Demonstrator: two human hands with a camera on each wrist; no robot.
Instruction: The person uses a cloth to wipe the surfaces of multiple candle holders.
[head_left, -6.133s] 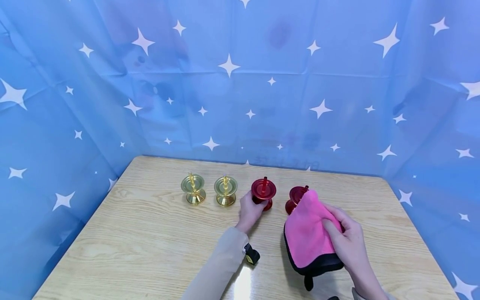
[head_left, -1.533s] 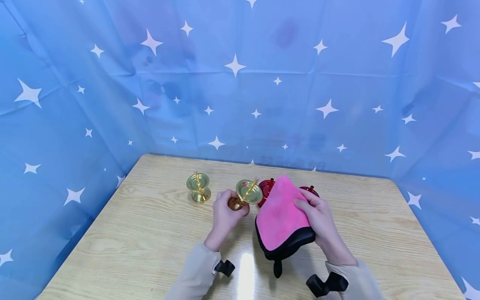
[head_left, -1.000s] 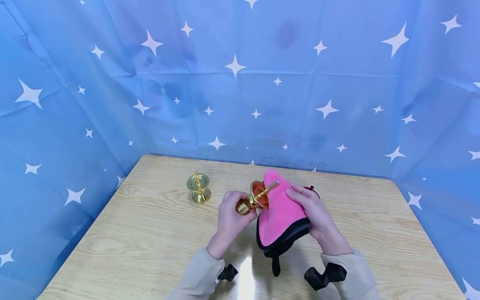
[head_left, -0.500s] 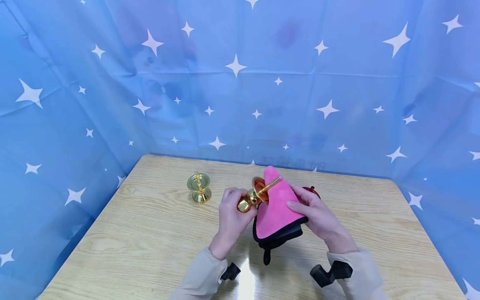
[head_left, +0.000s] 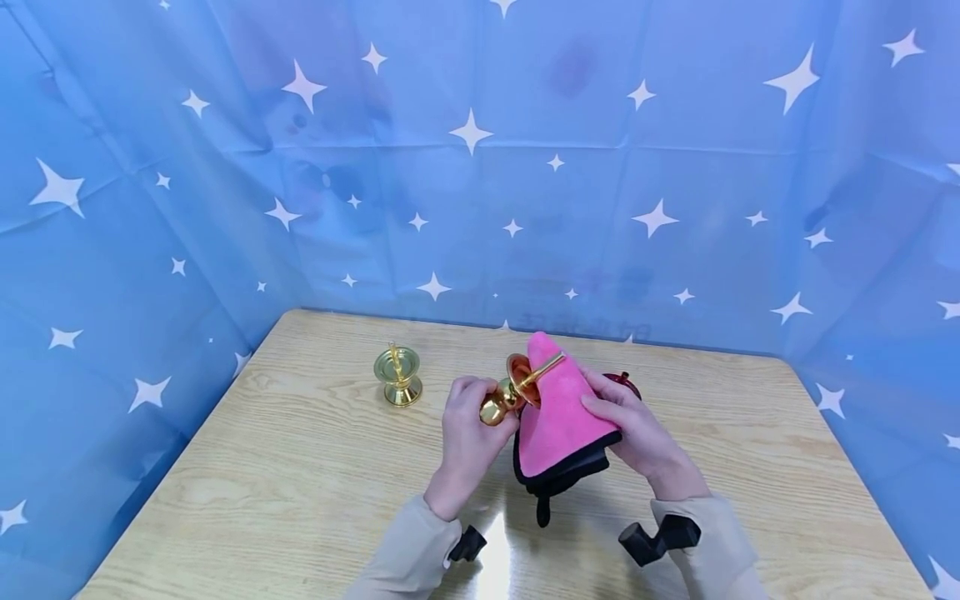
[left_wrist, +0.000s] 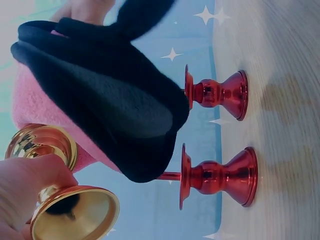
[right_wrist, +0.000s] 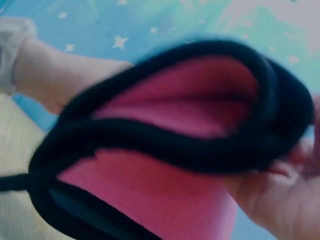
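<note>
My left hand [head_left: 468, 433] grips a gold candlestick [head_left: 504, 400] by its stem and base, off the table and tilted to the right. Its hollow underside shows in the left wrist view. A folded pink cloth [head_left: 558, 417] with black edging is pinched in my right hand [head_left: 637, 433], thumb on the near side. The cloth touches the candlestick's dish and spike. Behind the cloth stand two red candlesticks, plain in the left wrist view: one upper [left_wrist: 212, 94], one lower [left_wrist: 217, 177]. In the head view they are mostly hidden.
A second gold candlestick [head_left: 399, 379] stands upright on the wooden table [head_left: 262, 483], left of my hands. A blue curtain [head_left: 480, 208] with white stars rises along the table's back and sides. Black straps with mounts [head_left: 660, 540] sit on my wrists.
Earlier my left hand held a red candlestick; it now has a gold one, lifted and tipped toward the cloth. Over the last half second, hands and cloth shift only slightly.
</note>
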